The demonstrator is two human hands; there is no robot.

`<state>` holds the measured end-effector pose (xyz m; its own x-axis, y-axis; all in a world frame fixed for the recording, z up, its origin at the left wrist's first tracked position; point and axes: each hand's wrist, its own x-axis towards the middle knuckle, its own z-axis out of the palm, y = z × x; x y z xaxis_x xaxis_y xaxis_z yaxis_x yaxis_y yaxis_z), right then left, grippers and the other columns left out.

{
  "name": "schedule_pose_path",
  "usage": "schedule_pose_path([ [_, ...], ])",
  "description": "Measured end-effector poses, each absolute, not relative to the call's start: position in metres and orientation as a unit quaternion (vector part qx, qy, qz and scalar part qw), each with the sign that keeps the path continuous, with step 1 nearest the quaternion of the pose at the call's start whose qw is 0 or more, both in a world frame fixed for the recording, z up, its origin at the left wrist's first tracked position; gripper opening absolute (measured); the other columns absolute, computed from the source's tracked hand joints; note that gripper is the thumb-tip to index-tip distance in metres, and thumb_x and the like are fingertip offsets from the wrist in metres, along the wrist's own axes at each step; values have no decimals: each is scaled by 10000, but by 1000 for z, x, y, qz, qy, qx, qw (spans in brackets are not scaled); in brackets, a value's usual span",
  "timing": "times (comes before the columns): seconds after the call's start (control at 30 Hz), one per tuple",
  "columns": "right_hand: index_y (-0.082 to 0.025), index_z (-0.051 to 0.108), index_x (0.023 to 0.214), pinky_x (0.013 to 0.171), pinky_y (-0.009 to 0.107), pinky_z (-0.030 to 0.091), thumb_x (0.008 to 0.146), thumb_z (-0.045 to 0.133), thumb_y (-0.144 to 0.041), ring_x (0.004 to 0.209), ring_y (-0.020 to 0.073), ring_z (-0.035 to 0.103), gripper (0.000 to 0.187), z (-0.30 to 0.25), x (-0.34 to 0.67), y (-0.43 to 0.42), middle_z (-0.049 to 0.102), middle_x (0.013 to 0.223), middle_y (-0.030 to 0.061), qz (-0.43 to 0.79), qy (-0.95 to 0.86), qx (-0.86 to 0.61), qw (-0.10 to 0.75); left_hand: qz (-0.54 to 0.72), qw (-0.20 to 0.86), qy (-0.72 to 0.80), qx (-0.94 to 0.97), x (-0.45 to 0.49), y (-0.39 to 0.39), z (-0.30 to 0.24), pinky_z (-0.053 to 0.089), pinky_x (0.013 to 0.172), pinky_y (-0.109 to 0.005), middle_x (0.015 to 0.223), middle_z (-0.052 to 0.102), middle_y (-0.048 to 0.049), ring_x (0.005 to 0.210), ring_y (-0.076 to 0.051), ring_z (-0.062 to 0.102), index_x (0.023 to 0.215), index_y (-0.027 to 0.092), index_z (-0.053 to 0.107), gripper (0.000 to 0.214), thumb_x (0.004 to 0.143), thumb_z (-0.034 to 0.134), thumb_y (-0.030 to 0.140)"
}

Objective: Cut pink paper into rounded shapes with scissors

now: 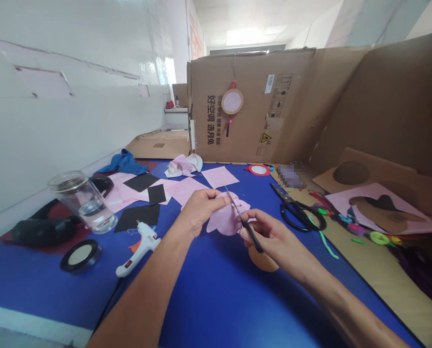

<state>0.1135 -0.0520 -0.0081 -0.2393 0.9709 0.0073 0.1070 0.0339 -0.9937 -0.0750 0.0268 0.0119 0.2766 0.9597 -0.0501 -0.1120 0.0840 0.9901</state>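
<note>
A pink sheet with a scalloped, flower-like edge (223, 221) is held up over the blue table (208, 295). My left hand (203, 208) pinches its upper left part between thumb and fingers. In my right hand (261, 229) is a black-handled craft knife (252, 237), its narrow metal blade lying across the right side of the pink sheet. A small dark slit or mark shows beside the blade. Below my right hand, a round tan cardboard piece (264, 261) lies partly hidden.
At left stand a glass of water (93, 208), a tape roll (80, 255) and a white glue gun (139, 251). Black squares (138, 218) and pink sheets (220, 177) lie behind. Black scissors (297, 212) are at right. Cardboard walls (252, 116) enclose the back.
</note>
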Motion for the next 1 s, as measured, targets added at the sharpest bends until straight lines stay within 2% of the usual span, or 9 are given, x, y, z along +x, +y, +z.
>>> schedule_pose_path([
  [0.1, -222, 603, 1018, 704, 305, 392, 843, 791, -559, 733, 174, 500, 424, -8, 114, -52, 592, 799, -17, 520, -592, -452, 418, 440, 611, 411, 515, -75, 27, 12, 421, 582, -270, 682, 671, -14, 592, -127, 546, 746, 156, 771, 311, 582, 907, 382],
  [0.27, -220, 604, 1032, 686, 294, 376, 894, 754, -506, 718, 165, 492, 350, -11, 116, -51, 595, 772, -25, 518, -600, -447, 416, 444, 595, 413, 528, -76, 27, 13, 352, 541, -251, 581, 552, 39, 535, -92, 438, 622, 172, 680, 322, 568, 914, 387],
  [0.57, -223, 599, 1030, 679, 287, 368, 942, 713, -426, 707, 159, 493, 249, -12, 117, -52, 593, 751, -35, 514, -609, -437, 417, 431, 583, 410, 553, -79, 30, 11, 299, 537, -251, 584, 496, 49, 535, -85, 390, 611, 176, 632, 358, 608, 883, 430],
  [0.73, -232, 592, 1044, 683, 280, 370, 946, 720, -452, 722, 160, 508, 273, -14, 116, -52, 603, 766, -37, 517, -604, -442, 416, 431, 588, 414, 546, -79, 29, 12, 323, 544, -256, 593, 526, 43, 538, -91, 414, 633, 175, 658, 327, 596, 885, 408],
  [1.0, -235, 608, 1015, 679, 294, 389, 855, 783, -551, 705, 175, 520, 396, -7, 113, -53, 600, 740, -30, 506, -595, -466, 415, 431, 591, 413, 543, -76, 26, 15, 338, 546, -260, 586, 541, 37, 534, -94, 432, 615, 177, 656, 274, 606, 859, 362],
])
